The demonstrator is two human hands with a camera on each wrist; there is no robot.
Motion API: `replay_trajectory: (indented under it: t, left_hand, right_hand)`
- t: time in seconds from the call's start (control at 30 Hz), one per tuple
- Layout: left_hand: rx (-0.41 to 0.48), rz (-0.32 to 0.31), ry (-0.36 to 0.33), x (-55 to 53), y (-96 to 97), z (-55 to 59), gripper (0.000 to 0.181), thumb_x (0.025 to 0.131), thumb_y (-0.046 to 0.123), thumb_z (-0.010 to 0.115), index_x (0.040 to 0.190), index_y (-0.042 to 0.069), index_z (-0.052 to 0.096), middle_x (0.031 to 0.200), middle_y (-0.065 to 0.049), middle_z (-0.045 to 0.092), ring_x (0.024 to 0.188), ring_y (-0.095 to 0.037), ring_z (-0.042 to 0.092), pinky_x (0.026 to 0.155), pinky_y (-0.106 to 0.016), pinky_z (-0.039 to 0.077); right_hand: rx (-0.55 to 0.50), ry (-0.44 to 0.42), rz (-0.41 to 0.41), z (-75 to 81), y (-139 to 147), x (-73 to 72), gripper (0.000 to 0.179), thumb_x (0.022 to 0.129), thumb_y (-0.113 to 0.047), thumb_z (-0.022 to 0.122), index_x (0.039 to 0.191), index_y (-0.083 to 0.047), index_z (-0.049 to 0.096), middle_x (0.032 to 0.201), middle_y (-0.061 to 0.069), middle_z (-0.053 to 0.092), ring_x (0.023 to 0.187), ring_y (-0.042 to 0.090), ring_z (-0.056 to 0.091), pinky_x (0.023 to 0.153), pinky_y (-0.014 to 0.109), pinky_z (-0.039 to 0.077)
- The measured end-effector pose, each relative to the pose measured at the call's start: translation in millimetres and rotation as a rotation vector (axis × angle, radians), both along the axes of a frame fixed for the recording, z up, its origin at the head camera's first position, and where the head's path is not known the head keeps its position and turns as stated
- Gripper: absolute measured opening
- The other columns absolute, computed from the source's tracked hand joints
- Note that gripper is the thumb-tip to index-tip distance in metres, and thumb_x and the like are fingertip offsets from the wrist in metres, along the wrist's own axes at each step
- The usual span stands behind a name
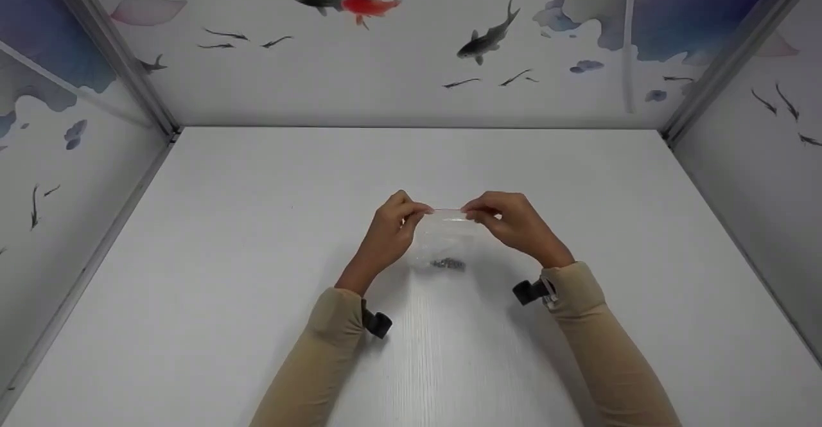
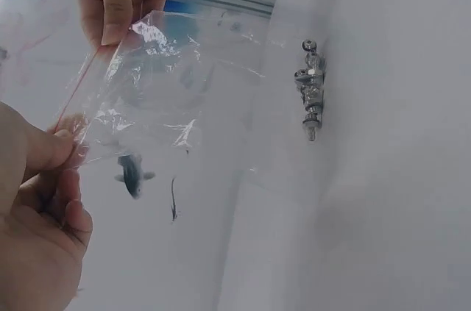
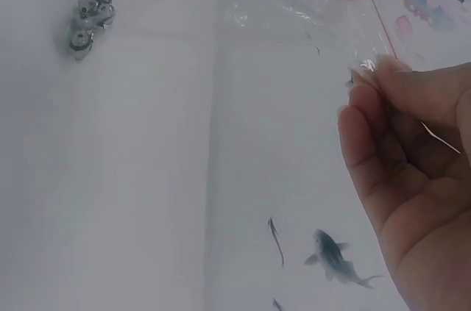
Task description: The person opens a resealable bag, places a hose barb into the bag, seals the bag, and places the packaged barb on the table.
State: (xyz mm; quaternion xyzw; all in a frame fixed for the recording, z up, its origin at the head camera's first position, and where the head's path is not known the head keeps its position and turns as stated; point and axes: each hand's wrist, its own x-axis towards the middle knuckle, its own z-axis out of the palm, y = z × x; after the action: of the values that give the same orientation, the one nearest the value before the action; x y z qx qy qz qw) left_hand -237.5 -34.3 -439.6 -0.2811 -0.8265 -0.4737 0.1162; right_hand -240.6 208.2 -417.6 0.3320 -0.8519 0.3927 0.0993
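A clear zip bag with a red line along its top edge hangs between both hands over the white table. My left hand pinches one top corner between thumb and fingers. The opposite corner is pinched by my right hand. Several small shiny metal fittings lie bunched at the bottom of the bag; their exact kind is hard to tell. From the right wrist, the bag's red edge looks taut between the two hands. Whether the seal is parted cannot be made out.
The white table spreads around the hands. Upright panels printed with fish, such as the back panel, enclose it at the back and both sides. A black wrist camera sits on the left cuff, another camera on the right.
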Motion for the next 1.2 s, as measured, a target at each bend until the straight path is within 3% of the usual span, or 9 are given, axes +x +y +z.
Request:
replay_trajectory:
  t: [0.13,0.3,0.57,0.7,0.9,1.2]
  left_hand:
    - [-0.046,-0.014,0.029,4.7,-3.9,5.8,0.021,0.097,0.006,0.054,0.108,0.001,0.071,0.083,-0.007,0.052,0.073,-0.012,0.045,0.069,-0.023,0.041]
    - [-0.021,-0.027,0.055,12.3,-9.8,14.7,0.015,0.093,0.007,0.062,0.102,0.003,0.073,0.082,-0.007,0.062,0.074,-0.014,0.056,0.069,-0.025,0.046]
    - [-0.003,-0.066,-0.06,26.0,-15.3,29.8,0.011,0.089,0.009,0.067,0.095,0.008,0.076,0.086,-0.004,0.07,0.078,-0.014,0.063,0.072,-0.026,0.051]
    - [-0.001,-0.054,-0.111,27.4,-14.8,34.1,0.012,0.089,0.009,0.068,0.096,0.008,0.077,0.089,-0.005,0.072,0.08,-0.016,0.065,0.073,-0.028,0.052]
    - [-0.011,0.042,-0.184,19.5,-10.6,27.6,0.014,0.088,0.012,0.069,0.099,0.006,0.076,0.093,-0.007,0.074,0.079,-0.015,0.064,0.071,-0.028,0.051]
    - [0.045,0.164,-0.222,-7.4,-3.1,8.2,0.014,0.088,0.016,0.07,0.097,0.007,0.076,0.089,-0.005,0.073,0.078,-0.014,0.062,0.072,-0.028,0.05]
  right_hand:
    - [0.027,0.007,0.005,5.7,5.0,3.2,0.015,0.088,0.0,0.065,0.1,-0.004,0.074,0.091,0.007,0.072,0.082,0.02,0.069,0.074,0.026,0.055]
    - [0.069,0.013,-0.001,16.1,9.8,11.0,0.016,0.087,0.002,0.066,0.099,-0.003,0.074,0.092,0.006,0.073,0.082,0.015,0.068,0.072,0.027,0.055]
    - [0.112,-0.053,0.078,29.9,15.8,24.9,0.015,0.088,-0.004,0.068,0.101,-0.007,0.074,0.093,0.004,0.073,0.079,0.013,0.066,0.071,0.023,0.053]
    - [0.121,-0.094,0.09,34.0,15.1,25.3,0.014,0.088,-0.005,0.067,0.101,-0.006,0.074,0.094,0.006,0.073,0.076,0.013,0.065,0.069,0.023,0.053]
    - [0.142,-0.162,0.038,29.6,12.7,16.5,0.015,0.089,-0.007,0.067,0.102,-0.005,0.074,0.095,0.007,0.073,0.077,0.016,0.064,0.069,0.024,0.051]
    - [0.122,-0.182,-0.062,16.3,7.9,-6.1,0.018,0.092,-0.009,0.064,0.107,-0.006,0.073,0.102,0.007,0.072,0.088,0.018,0.065,0.079,0.035,0.053]
